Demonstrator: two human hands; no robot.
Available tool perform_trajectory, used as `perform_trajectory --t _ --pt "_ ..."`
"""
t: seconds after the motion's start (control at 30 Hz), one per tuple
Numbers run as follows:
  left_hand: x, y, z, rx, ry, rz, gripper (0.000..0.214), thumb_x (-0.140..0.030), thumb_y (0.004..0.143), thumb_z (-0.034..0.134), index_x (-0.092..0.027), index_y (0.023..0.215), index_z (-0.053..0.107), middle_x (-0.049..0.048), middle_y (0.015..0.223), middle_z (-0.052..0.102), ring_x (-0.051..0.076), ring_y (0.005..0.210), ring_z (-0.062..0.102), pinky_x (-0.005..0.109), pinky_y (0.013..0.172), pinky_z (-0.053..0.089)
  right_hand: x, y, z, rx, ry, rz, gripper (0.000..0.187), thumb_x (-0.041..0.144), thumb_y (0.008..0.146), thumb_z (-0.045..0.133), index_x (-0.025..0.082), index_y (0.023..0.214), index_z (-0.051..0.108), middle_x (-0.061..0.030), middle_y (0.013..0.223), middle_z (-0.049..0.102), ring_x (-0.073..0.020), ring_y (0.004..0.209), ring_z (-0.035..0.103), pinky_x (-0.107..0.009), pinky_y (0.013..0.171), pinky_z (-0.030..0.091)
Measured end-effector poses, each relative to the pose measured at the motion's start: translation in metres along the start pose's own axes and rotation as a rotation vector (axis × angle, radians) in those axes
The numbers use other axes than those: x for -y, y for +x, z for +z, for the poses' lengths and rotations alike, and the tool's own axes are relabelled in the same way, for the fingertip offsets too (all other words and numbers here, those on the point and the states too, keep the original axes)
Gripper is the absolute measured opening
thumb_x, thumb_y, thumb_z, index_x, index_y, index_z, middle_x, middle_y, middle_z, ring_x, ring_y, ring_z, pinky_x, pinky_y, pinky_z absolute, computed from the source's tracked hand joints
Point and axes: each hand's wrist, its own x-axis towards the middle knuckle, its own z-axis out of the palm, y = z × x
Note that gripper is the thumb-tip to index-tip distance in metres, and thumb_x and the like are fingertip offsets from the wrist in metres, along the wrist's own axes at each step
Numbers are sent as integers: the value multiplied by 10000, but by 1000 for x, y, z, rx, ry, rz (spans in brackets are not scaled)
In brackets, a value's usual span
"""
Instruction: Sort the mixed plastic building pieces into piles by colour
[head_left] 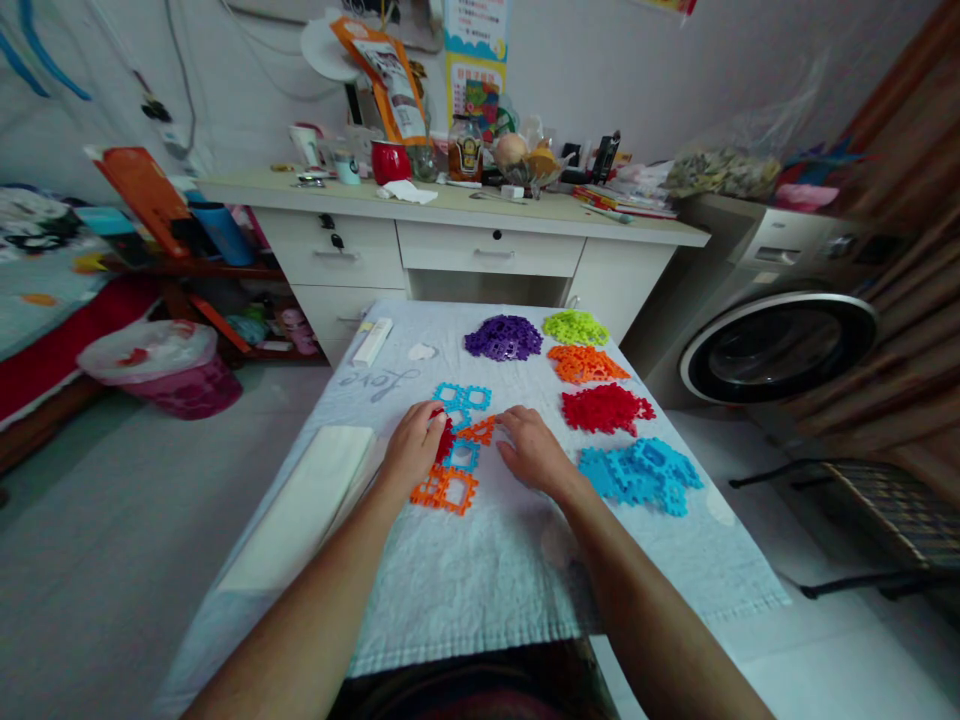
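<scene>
My left hand (414, 440) is closed at the left side of a joined strip of plastic lattice building pieces, thumb and fingers on a red piece (445, 441) that it partly covers. Light-blue square pieces (478, 398) make up the strip's far end; orange square pieces (459, 492) form the near end. An orange triangular piece (478, 431) lies between the hands at the strip's right side. My right hand (534, 450) is palm down beside it, index fingertip at the triangle's tip and thumb spread apart; its other fingertips are partly hidden.
Piles of purple (504, 338), lime-green (576, 327), orange (581, 364), red (606, 408) and blue pieces (637, 473) lie on the cloth-covered table (480, 590). A folded pale cloth (307, 500) and a white box (373, 342) are at left. Beyond stands a cluttered desk (480, 215).
</scene>
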Motion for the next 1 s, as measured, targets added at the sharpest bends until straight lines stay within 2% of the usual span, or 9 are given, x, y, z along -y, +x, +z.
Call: perform_trajectory --t 0.17,0.37,0.47,0.6,0.7,0.8,0.9,1.0 --pt "2 1 5 -20 -106 -65 417 -404 941 348 -166 1168 606 104 1195 654 228 1155 589 403 1055 437 5 6 23 -37 -16 -52 464 189 902 539 138 1362 519 -126 1424 507 -243 1230 440 -381 1066 329" --pt "-1 1 4 -15 -207 -115 427 -437 938 365 -187 1173 619 82 1207 669 230 1151 601 400 1050 441 3 9 23 -17 -46 -28 339 279 924 571 177 1245 613 -105 1213 612 -229 1108 490 -348 985 363" --pt "0 0 3 -7 -256 -134 442 -459 938 371 -181 1181 614 84 1214 665 229 1160 596 399 1057 434 0 9 24 -39 -55 -13 270 328 966 520 180 1144 660 -96 1088 638 -207 1042 522 -329 961 365" --pt "2 -1 2 7 -290 -134 437 -476 922 409 -193 1186 610 76 1241 653 226 1191 580 398 1080 412 -6 9 17 -76 -68 32 278 310 997 457 183 1036 700 -94 1013 645 -192 983 554 -304 912 391" --pt "2 -1 1 31 -300 -126 442 -484 906 440 -195 1198 604 76 1243 651 230 1186 584 405 1077 417 -13 12 -4 -133 -24 61 273 284 985 468 170 982 717 -101 975 649 -188 938 575 -285 854 420" --pt "1 -1 1 60 -304 -119 450 -479 899 458 -191 1217 595 83 1230 652 233 1151 602 410 1047 445 -29 19 -41 -174 84 97 223 246 939 510 168 927 719 -61 861 669 -169 829 600 -264 776 436" --pt "2 -1 2 71 -287 -104 453 -481 905 455 -185 1220 591 91 1222 650 232 1137 607 411 1032 458 -60 34 -79 -243 165 225 212 266 897 523 169 856 708 -11 703 650 -141 667 584 -241 661 424" --pt "4 0 3 61 -232 -67 435 -474 902 457 -192 1200 602 91 1210 650 234 1148 599 418 1043 449 -106 55 -105 -349 113 420 159 228 831 581 143 848 715 -27 723 676 -127 638 577 -230 616 406"
